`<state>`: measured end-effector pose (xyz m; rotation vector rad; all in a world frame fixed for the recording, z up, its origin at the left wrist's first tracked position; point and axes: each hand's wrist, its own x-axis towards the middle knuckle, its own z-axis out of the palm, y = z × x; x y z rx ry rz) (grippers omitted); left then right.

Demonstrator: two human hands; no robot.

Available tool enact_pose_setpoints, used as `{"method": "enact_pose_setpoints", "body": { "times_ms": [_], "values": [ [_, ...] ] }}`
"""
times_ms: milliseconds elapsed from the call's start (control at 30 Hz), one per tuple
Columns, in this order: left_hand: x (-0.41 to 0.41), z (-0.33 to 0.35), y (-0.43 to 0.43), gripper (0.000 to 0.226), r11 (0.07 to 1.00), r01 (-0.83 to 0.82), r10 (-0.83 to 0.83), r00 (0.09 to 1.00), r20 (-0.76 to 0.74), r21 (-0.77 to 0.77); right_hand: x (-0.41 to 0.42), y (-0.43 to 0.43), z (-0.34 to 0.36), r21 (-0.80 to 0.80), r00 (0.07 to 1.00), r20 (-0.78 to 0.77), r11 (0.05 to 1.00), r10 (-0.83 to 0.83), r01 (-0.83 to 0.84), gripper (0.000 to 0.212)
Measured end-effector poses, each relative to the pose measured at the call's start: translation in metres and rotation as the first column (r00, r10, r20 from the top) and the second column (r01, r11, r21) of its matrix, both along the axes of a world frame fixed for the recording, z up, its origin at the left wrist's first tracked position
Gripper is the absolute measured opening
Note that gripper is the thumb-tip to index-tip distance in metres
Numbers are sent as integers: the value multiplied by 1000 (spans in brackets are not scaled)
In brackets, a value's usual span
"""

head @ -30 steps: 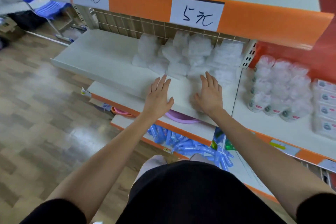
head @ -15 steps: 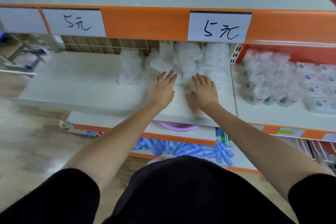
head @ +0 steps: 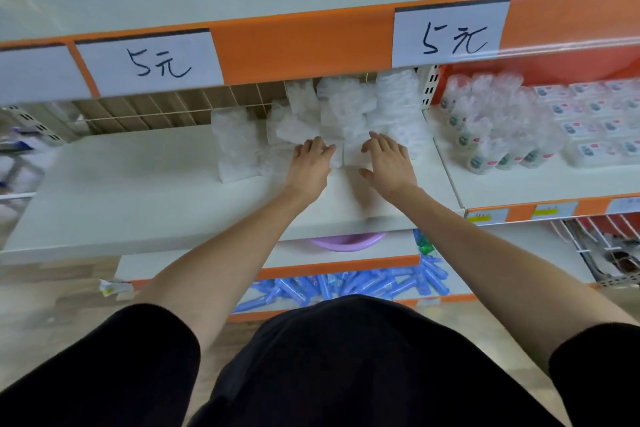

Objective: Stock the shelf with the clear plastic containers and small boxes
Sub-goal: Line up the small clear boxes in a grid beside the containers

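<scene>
Now, both arms are stretched out over the white shelf (head: pixel 138 184), and the hands meet at the heap of clear plastic packs (head: pixel 346 107) piled against the back, under the right-hand price label (head: pixel 450 35) reading "5元". The left hand (head: pixel 310 170) is palm down with its fingers (head: pixel 325 149) bent at the tips against the front of the heap; whether they pinch a pack or only press on it, I cannot tell. The right hand (head: pixel 389 163) lies just beside it, fingers spread and relaxed on the packs, thumb out to the side, grasping nothing. Between the two hands sits one small white pack (head: pixel 344 158) at the front of the pile. To the left, one taller pack (head: pixel 233 146) stands upright, near the heap. A second price label (head: pixel 152 61) hangs on the orange edge strip (head: pixel 301 45) of the shelf above, and a wire grid (head: pixel 166 107) backs the open stretch. Over in the next bay on the right, wrapped bottles (head: pixel 491 128) stand in a cluster, with small boxes (head: pixel 595 121) in rows just beside them. Below the hands, a purple basin (head: pixel 346 241) peeks out from the lower shelf, and blue tubes (head: pixel 346 284) lie jumbled beneath that. Black sleeves (head: pixel 104 374) fill the bottom of the view.
</scene>
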<state>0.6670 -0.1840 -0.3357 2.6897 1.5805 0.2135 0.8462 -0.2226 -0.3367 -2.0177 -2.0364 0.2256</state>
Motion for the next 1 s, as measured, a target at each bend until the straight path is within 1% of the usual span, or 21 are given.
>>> {"method": "enact_pose_setpoints", "body": {
  "times_ms": [133,200,333,433,500,667,767,833,1000],
  "values": [
    [-9,0,3,42,999,47,-46,996,76,-11,-1,3,7,11,1000,-2,999,-31,31,36],
    [-13,-1,3,42,998,65,-63,994,93,-22,-2,2,10,6,999,14,999,-36,36,40],
    [-21,-5,3,43,991,125,-120,987,105,-41,-3,-6,8,-15,999,-8,999,-37,37,48],
    [-22,-4,4,46,993,109,-104,989,108,-35,-3,-14,5,-26,999,-15,999,-40,39,50],
    [-21,0,5,52,995,93,-89,991,101,-41,-2,-17,5,-25,998,-25,998,-52,52,51],
    [-21,9,11,64,986,80,-72,996,61,-143,-3,-21,9,-17,997,-41,998,-67,66,52],
    [-25,12,6,70,974,102,-75,988,134,-202,-6,-24,10,-7,997,-44,998,-65,65,52],
    [-30,11,-1,69,968,133,-93,978,186,-215,-7,-26,8,-16,997,-46,998,-60,59,53],
    [-39,3,-14,65,964,170,-124,967,222,-203,-8,-37,3,-37,997,-45,998,-59,57,53]
  ]
}}
